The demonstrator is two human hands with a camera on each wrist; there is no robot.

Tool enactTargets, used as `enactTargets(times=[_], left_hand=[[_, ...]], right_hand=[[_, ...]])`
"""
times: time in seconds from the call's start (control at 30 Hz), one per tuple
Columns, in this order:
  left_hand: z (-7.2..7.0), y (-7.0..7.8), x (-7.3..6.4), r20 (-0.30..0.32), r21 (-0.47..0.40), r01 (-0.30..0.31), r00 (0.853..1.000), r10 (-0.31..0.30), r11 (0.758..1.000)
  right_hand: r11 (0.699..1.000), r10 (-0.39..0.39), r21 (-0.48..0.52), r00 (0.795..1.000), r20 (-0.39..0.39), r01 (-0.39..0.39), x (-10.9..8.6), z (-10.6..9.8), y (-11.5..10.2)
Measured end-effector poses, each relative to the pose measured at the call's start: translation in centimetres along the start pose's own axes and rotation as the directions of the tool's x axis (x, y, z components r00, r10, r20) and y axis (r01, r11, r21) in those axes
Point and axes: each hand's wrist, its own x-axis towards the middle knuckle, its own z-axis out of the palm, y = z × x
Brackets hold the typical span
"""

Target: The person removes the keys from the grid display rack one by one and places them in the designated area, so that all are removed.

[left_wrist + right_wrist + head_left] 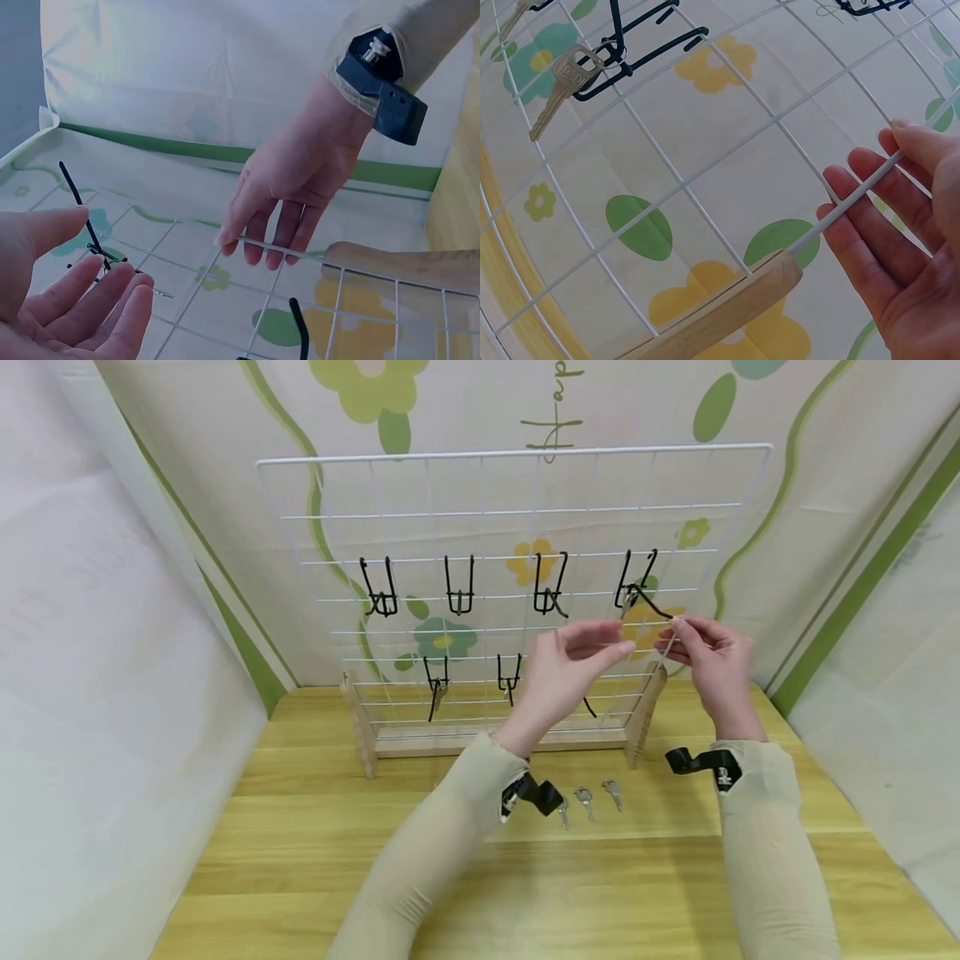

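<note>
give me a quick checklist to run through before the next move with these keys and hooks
1. Wire rack steadied: ok, the right hand grips its right edge.
2. Rack's wooden base on the table: ok.
3. Upper-right key secure on its hook: cannot tell, the left hand is right beside it.
4. Lower-right key on its hook: ok, it hangs there.
5. Loose keys in sight: ok, at least three lie on the table.
6. Next loose key picked up: not ok, neither hand visibly holds one.
</note>
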Motion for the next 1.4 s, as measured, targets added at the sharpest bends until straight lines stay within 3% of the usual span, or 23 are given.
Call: enactTargets(times=[0.13, 0.3, 0.5, 0.67, 1.03, 1.2, 1.4], left_hand=[[0.3, 0.8, 1.4, -0.023, 0.046, -0.036, 0.999, 0.037, 0.998], [0.5, 0.6, 2.4, -0.056, 0.101, -0.039, 0.997, 0.045, 0.994], [0.5, 0.1, 3.1, -0.065, 0.155, -0.037, 0.997, 0.048, 0.987], [0.6, -0.2, 3.5, -0.057, 0.138, -0.036, 0.997, 0.044, 0.99], [1.1, 0.5, 4.1, -0.092, 0.163, -0.057, 0.993, 0.072, 0.985], [1.6, 0.3, 4.7, -0.147, 0.197, -0.078, 0.983, 0.108, 0.977], [2.6, 0.2, 5.0, -0.232, 0.176, -0.097, 0.963, 0.137, 0.98]], right_hand=[[1.0, -0.003, 0.008, 1.0, 0.001, 0.003, 0.1, 0.0, 0.0], [1.0, 0.002, 0.025, 1.0, 0.002, -0.002, 0.1, 0.0, 0.0], [1.0, -0.001, 0.024, 1.0, 0.004, 0.001, 0.2, 0.1, 0.0], [1.0, -0.003, 0.027, 1.0, 0.009, 0.003, 0.2, 0.1, 0.1], [1.0, 0.0, -0.008, 1.0, -0.001, 0.0, 0.1, 0.2, 0.2], [1.0, 0.004, 0.001, 1.0, -0.002, -0.004, 0.0, 0.1, 0.1], [1.0, -0.001, 0.001, 1.0, -0.002, 0.001, -0.1, 0.1, 0.0]])
